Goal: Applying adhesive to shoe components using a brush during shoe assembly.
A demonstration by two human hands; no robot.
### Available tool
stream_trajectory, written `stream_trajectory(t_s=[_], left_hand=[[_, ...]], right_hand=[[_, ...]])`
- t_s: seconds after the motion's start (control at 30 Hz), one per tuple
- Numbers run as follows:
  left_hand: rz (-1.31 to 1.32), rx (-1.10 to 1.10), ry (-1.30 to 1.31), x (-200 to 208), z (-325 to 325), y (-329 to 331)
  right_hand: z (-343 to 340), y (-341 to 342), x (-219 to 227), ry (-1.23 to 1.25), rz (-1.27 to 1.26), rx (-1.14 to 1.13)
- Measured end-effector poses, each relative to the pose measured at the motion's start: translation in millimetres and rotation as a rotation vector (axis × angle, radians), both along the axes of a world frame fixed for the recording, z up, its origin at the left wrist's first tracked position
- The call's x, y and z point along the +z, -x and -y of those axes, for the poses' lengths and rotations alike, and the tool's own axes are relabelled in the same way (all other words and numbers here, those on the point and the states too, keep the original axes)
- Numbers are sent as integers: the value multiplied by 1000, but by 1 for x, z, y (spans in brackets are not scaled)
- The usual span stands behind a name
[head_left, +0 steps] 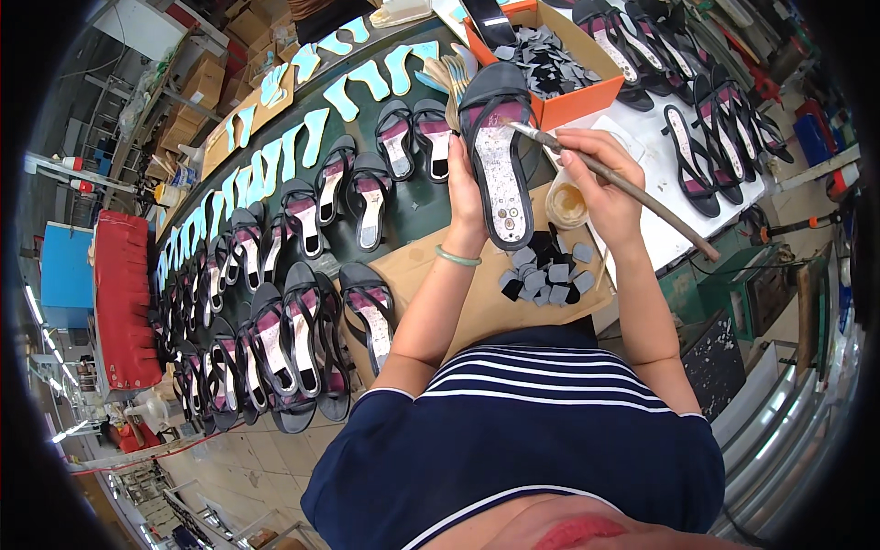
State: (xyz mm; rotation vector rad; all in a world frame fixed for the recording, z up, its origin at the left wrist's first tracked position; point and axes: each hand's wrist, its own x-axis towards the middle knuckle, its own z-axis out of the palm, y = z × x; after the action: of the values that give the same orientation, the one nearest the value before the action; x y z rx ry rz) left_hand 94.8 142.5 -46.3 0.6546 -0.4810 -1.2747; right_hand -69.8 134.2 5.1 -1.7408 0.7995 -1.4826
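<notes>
My left hand [467,197] is closed round the side of a black sandal [505,183], its toe pointing away from me. The sandal has a pale speckled insole, a purplish patch toward the toe and black straps. In my right hand [605,179] is a long-handled brush [646,194], its bristle end at the purplish part of the insole. Below that hand stands a small cup [568,203] with a yellowish substance in it. A pile of small grey and black pads [546,275] lies on brown cardboard [467,302] close to my body.
Rows of black sandals [302,215] stand along the dark green bench to the left, with pale blue-white cut pieces [266,160] behind them. An orange box [587,104] of pads is at the far right. More sandals [701,170] rest on a white surface at the right.
</notes>
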Motion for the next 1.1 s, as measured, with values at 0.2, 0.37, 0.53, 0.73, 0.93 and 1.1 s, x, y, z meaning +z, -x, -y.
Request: stream_trajectory(t_s=[0.2,0.37,0.53,0.73,0.93,1.1], left_hand=[[-22,9,18,3,-1,7],[-60,-6,38,3,-2,8],[-68,22,26,7,-3,8],[-72,44,46,2,-1,6],[-74,32,54,1,-2,6],[-59,33,72,4,-4,7]], right_hand=[[1,-16,-5,147,-55,-25],[11,-29,-15,280,-71,-89],[11,-37,-14,337,-83,-117],[12,-42,-17,355,-80,-113],[12,-40,-15,419,-146,-147],[14,-37,-19,430,-173,-179]])
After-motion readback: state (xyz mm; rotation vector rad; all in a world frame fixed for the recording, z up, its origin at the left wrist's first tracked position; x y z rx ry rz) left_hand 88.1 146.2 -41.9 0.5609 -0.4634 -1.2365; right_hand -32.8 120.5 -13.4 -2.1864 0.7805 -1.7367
